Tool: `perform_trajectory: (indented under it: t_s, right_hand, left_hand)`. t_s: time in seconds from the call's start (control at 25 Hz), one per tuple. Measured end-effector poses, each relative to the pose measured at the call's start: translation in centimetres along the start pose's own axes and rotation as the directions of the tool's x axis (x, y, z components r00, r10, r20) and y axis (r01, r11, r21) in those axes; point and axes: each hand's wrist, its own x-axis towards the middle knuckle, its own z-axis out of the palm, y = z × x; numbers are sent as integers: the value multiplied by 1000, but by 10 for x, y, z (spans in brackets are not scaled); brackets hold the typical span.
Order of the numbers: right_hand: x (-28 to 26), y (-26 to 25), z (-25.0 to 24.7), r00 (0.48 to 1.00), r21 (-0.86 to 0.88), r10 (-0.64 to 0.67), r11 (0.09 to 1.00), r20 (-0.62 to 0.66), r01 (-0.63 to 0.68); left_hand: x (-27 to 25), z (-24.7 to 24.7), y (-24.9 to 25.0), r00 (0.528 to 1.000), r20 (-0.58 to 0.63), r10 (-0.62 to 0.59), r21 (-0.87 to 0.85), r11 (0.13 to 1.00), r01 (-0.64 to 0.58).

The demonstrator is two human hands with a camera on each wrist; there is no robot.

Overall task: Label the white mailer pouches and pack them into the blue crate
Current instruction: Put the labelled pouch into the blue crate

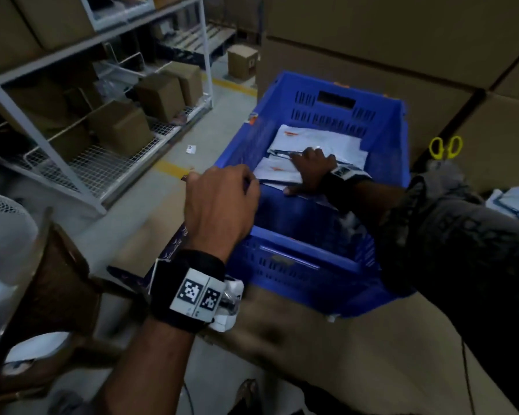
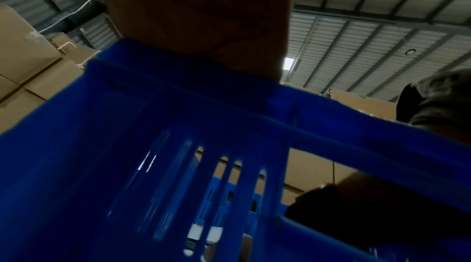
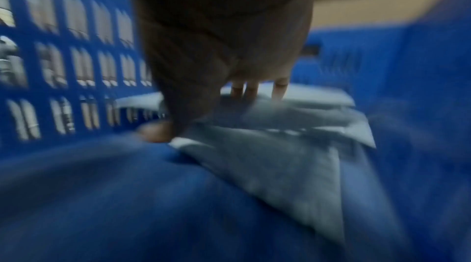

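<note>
The blue crate (image 1: 336,115) stands on a cardboard surface in the middle of the head view. Several white mailer pouches (image 1: 321,139) lie flat inside it. My left hand (image 1: 222,199) grips the crate's left rim, fingers curled over the edge. The left wrist view shows the palm (image 2: 203,24) above the slotted crate wall (image 2: 153,145). My right hand (image 1: 309,172) reaches inside the crate and presses on the pouches with spread fingers. In the blurred right wrist view its fingertips (image 3: 244,91) touch a pouch (image 3: 280,161), with the thumb out to the left.
Yellow-handled scissors (image 1: 445,147) lie on the cartons right of the crate. More white pouches (image 1: 513,202) sit at the far right. A metal rack (image 1: 72,145) with cardboard boxes stands left. A white fan (image 1: 0,211) is at the left edge. Tall cartons (image 1: 402,40) rise behind.
</note>
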Motion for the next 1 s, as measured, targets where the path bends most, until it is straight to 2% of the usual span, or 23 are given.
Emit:
perform_trajectory:
  t_s: [0.12, 0.24, 0.32, 0.4, 0.48, 0.6, 0.72, 0.8, 0.92, 1.0]
  right_hand:
    - [3, 2, 43, 999, 127, 52, 990, 15, -54]
    - [7, 4, 52, 997, 198, 74, 977, 13, -76]
    - [11, 7, 51, 995, 210, 97, 973, 10, -97]
    - [13, 10, 48, 996, 151, 80, 985, 44, -86]
    - [9, 14, 27, 996, 62, 35, 997, 78, -40]
    - [-1, 25, -37, 994, -9, -14, 1000, 104, 15]
    - [-17, 36, -103, 990, -4, -57, 998, 128, 58]
    - [-45, 42, -131, 990, 42, -95, 995, 108, 91]
    - [-110, 51, -147, 987, 168, -149, 976, 66, 137]
    - [-158, 60, -128, 979, 166, -202, 967, 38, 194]
  left_hand:
    - [-2, -1, 1, 1000, -18, 5, -1, 1000, -5]
    - [-2, -3, 2, 1000, 0, 7, 2, 1000, -7]
    - [-2, -5, 4, 1000, 10, 7, 13, 1000, -7]
    - [-2, -7, 6, 1000, 12, 9, 14, 1000, -9]
    - [-2, -7, 6, 1000, 14, 5, 12, 1000, -5]
    - [-1, -6, 6, 1000, 27, -13, -5, 1000, 14]
    - [-3, -4, 4, 999, 32, -29, 6, 1000, 29]
    - [-3, -4, 2, 999, 26, -38, 6, 999, 38]
    - [-8, -4, 2, 998, 0, -56, -20, 998, 56]
    - [-20, -4, 9, 995, -49, -88, -108, 991, 82]
